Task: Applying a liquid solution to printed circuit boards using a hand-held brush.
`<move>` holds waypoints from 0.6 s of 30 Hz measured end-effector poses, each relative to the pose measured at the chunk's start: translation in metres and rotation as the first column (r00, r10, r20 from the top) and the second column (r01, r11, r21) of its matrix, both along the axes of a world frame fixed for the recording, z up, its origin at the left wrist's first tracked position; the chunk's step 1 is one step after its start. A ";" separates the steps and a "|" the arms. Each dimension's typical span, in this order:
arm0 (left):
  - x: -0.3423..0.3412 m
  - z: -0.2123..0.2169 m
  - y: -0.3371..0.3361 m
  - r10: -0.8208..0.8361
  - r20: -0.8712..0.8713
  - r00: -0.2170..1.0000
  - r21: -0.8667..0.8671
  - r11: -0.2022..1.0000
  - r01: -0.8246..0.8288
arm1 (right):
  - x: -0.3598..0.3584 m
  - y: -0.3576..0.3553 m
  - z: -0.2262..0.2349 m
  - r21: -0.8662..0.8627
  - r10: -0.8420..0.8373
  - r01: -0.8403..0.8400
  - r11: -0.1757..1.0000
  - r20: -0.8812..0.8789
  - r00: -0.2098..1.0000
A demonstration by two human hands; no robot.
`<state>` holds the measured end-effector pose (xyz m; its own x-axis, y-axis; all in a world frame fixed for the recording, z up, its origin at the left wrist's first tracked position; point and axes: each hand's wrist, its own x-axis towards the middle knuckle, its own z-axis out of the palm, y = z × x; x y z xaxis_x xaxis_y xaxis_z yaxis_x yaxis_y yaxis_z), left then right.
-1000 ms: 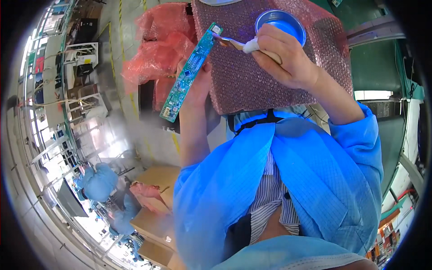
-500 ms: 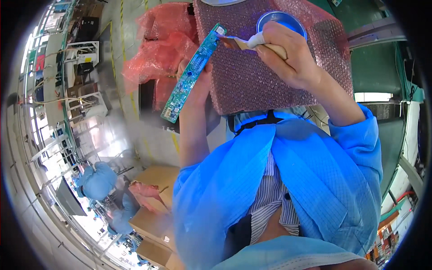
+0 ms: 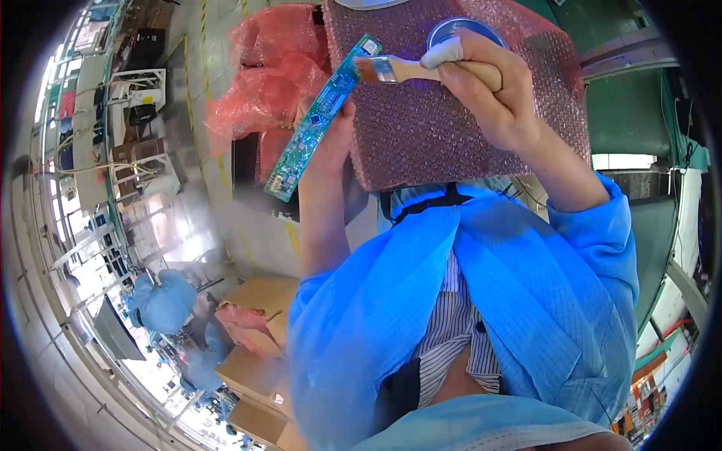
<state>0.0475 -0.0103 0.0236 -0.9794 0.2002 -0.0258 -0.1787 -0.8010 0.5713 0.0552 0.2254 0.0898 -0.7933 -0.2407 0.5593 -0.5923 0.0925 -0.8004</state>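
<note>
A long, narrow green circuit board (image 3: 316,120) slants upward to the right, held by its edges in my left hand (image 3: 331,139), which is mostly behind it. Small parts and a pale connector near its lower end show on the face. My right hand (image 3: 492,94) grips the wooden handle of a flat brush (image 3: 406,70), with a white cover on one fingertip. The brush's brown bristles touch or hover at the board's upper part, below a white square part. Behind my right hand stands a round metal tin (image 3: 466,30), partly hidden.
Pink bubble wrap covers the work surface (image 3: 421,143) under my hands. More crumpled bubble wrap (image 3: 271,98) lies to its left. A round pale lid or dish (image 3: 368,3) sits at the far edge. Cardboard boxes (image 3: 256,376) stand lower left, near a co-worker in blue (image 3: 165,301).
The brush has swung level and moved slightly down along the board from its top end, its bristles now showing broadside. My left hand has shifted the board slightly left and up.
</note>
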 end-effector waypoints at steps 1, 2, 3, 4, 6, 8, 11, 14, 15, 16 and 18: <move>0.000 -0.001 0.000 -0.007 -0.023 1.000 -0.005 1.000 0.007 | 0.000 0.001 0.001 -0.001 0.000 0.000 1.000 0.000 1.000; 0.000 0.000 0.000 -0.008 -0.023 1.000 -0.005 1.000 0.008 | 0.000 0.002 0.001 0.032 0.016 -0.020 0.999 0.099 0.995; -0.001 0.001 0.000 -0.017 -0.015 1.000 -0.005 1.000 0.017 | 0.000 0.003 0.001 0.063 0.029 -0.043 0.997 0.199 0.980; -0.001 0.002 0.000 -0.026 -0.006 1.000 -0.005 1.000 0.026 | 0.000 0.005 -0.002 0.062 0.029 -0.043 0.997 0.199 0.980; -0.001 0.002 0.000 -0.027 0.007 1.000 0.013 1.000 0.026 | 0.000 0.009 -0.010 -0.002 -0.034 0.035 0.999 0.216 0.976; -0.001 0.002 0.002 -0.026 0.019 0.999 0.030 0.999 0.025 | 0.003 0.004 -0.007 -0.129 0.009 0.023 0.991 0.246 0.969; -0.005 -0.001 0.007 -0.063 -0.001 0.998 0.072 0.995 0.063 | 0.005 0.003 -0.005 -0.167 0.043 0.005 0.986 0.281 0.959; -0.007 -0.006 0.006 -0.077 -0.020 0.997 0.032 0.996 0.078 | 0.008 0.010 -0.007 -0.126 -0.002 0.046 0.991 0.331 0.944; -0.008 -0.008 0.007 -0.105 -0.029 0.994 0.037 0.994 0.106 | 0.009 0.011 -0.008 -0.170 -0.033 0.105 0.980 0.379 0.925; -0.009 -0.009 0.008 -0.132 -0.038 0.990 0.042 0.990 0.134 | 0.009 0.009 -0.005 -0.172 -0.027 0.099 0.980 0.376 0.926; -0.007 -0.010 0.016 -0.092 -0.004 0.996 0.048 0.995 0.092 | 0.012 -0.001 0.005 -0.347 0.060 0.053 0.936 0.307 0.950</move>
<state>0.0401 0.0059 0.0135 -0.9569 0.2902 -0.0119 -0.2517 -0.8081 0.5326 0.0670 0.2247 0.0948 -0.9386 -0.0799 0.3357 -0.3110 -0.2256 -0.9232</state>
